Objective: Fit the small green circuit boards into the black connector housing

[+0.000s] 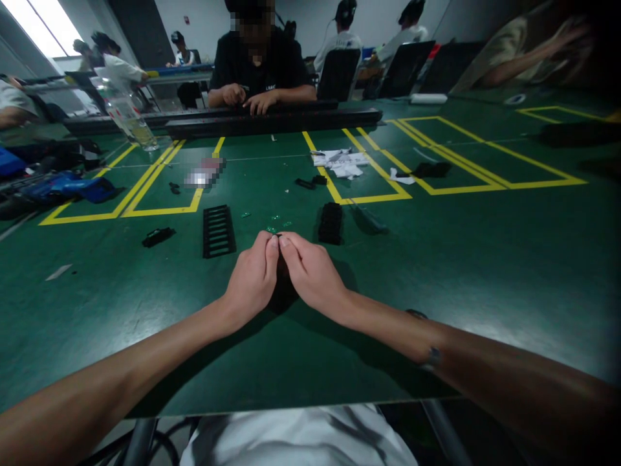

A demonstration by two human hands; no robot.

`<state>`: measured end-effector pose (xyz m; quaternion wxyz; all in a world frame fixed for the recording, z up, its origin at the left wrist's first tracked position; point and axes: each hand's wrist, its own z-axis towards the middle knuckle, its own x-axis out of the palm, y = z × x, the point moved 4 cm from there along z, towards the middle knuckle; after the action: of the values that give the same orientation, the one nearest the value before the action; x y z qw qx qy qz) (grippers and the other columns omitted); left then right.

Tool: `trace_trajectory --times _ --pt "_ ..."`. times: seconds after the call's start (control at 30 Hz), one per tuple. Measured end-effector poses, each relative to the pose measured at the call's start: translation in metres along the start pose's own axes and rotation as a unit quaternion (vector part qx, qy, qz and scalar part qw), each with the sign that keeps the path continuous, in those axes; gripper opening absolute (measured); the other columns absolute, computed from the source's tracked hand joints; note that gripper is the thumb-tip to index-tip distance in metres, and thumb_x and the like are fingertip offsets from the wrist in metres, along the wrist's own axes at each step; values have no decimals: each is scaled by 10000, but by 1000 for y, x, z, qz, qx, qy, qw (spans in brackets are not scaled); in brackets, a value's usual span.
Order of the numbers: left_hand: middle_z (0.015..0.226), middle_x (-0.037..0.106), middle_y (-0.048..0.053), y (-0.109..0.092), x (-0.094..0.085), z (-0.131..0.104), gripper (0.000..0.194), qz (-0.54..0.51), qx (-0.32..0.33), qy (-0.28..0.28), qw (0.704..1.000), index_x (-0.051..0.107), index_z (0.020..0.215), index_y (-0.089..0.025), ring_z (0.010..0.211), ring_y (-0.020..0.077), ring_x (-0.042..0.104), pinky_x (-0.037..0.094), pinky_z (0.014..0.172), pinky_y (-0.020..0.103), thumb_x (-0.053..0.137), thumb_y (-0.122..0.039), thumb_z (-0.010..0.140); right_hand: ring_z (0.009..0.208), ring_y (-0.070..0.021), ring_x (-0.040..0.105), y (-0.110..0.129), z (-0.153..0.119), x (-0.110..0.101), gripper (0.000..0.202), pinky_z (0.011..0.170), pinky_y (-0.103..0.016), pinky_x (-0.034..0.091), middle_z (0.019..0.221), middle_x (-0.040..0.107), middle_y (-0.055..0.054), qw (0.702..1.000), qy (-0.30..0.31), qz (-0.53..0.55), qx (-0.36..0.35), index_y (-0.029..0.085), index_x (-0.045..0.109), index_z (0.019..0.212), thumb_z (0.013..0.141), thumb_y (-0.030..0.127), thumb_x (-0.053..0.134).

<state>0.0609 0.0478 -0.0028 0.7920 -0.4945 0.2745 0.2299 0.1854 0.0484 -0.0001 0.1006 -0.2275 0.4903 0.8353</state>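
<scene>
Green covers the tabletop (121,285), and on it a black slotted frame (218,231) serves as the marker for everything else. Just to the right of that frame and nearer the person, the left hand (252,275) and the right hand (313,268) meet, both closed, fingers curled under and thumbs side by side. Between the thumb tips a sliver of a small dark piece (278,235) shows, apparently pinched by both hands; the rest of it is hidden, so its shape cannot be told.

The handling of this piece looks under way rather than finished: it is not set down, and both hands are on it. Whether anything has been joined to it or taken off it cannot be seen. Tiny green bits (274,223) lie loose to the right of the frame, just beyond the fingertips. Farther right of the frame sits a ridged black block (330,223), with a clear wrapper (367,218) beside it; neither is being touched. Left of the frame lies another black part (158,237), also out of hand. How many pieces are done or left cannot be judged.
</scene>
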Motion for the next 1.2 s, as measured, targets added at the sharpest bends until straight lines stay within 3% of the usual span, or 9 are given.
trace_trajectory --times 0.17,0.5,0.8,1.2 --pt "728 514 -16 -2 -2 0 316 -33 12 -5 999 486 894 -183 590 107 439 301 587 267 283 -335 1083 1053 -228 653 4 5 -8 286 918 -359 478 1177 681 -121 998 -18 -38 -45 161 563 1265 1057 257 392" --pt "744 518 -14 -2 -5 -1 318 -54 -14 -2 998 497 877 -179 619 106 455 311 611 274 304 -326 1082 948 -211 673 8 8 -3 258 859 -334 500 1052 703 -97 996 -6 -46 -75 161 633 1102 1050 209 384" --pt "817 542 -6 0 -14 -5 326 -113 -25 -16 993 504 876 -175 700 110 488 364 681 271 312 -339 1082 930 -195 672 18 13 4 259 860 -323 501 986 705 -61 997 -25 6 -76 188 666 1136 1033 183 429" --pt "792 528 -12 1 -18 -8 322 -194 -59 19 979 528 905 -185 689 107 480 371 658 261 340 -386 1072 935 -187 684 20 13 5 272 851 -325 514 1027 720 -52 996 -13 31 -78 207 681 1167 1029 191 448"
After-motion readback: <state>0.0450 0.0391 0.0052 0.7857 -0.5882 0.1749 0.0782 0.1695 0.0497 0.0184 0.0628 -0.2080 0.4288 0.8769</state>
